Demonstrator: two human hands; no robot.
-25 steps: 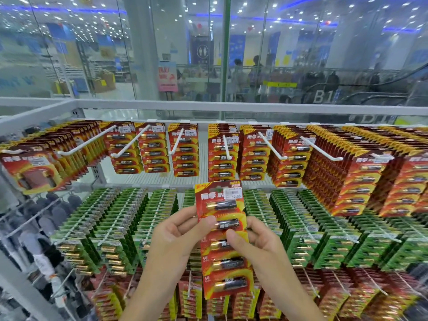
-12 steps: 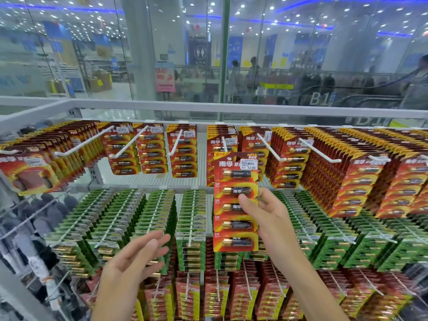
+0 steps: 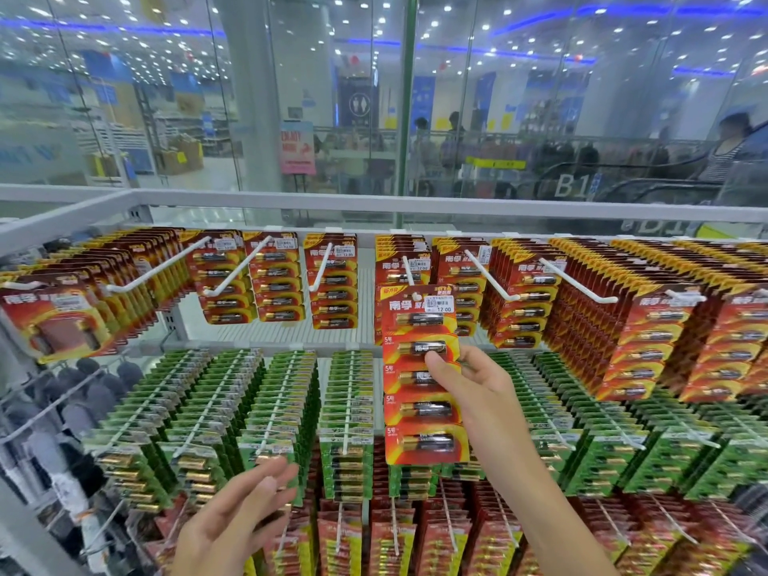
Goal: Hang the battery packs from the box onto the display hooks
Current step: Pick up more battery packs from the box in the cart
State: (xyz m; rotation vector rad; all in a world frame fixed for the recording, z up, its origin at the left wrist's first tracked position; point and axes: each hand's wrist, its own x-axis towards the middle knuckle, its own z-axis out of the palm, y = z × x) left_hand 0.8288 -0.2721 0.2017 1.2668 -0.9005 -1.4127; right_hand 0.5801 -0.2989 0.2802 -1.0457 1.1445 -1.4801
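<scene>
A long red battery pack [image 3: 422, 413] with several cells in a strip is held upright before the display. My right hand [image 3: 478, 386] pinches it at its right edge, thumb on the front. The pack's top sits at the tip of a white display hook [image 3: 409, 278] in the top row, centre. My left hand [image 3: 245, 517] hovers low and to the left with fingers relaxed, holding nothing. The box is not in view.
The top row holds red packs on white hooks [image 3: 492, 278], some hooks nearly bare at left [image 3: 158, 268]. Green packs [image 3: 232, 405] fill the middle row and red ones [image 3: 436, 534] the bottom. A white rail [image 3: 374, 203] and glass lie behind.
My left hand let go of the pack and dropped away to the lower left. My right hand carried the pack up to the centre top hook.
</scene>
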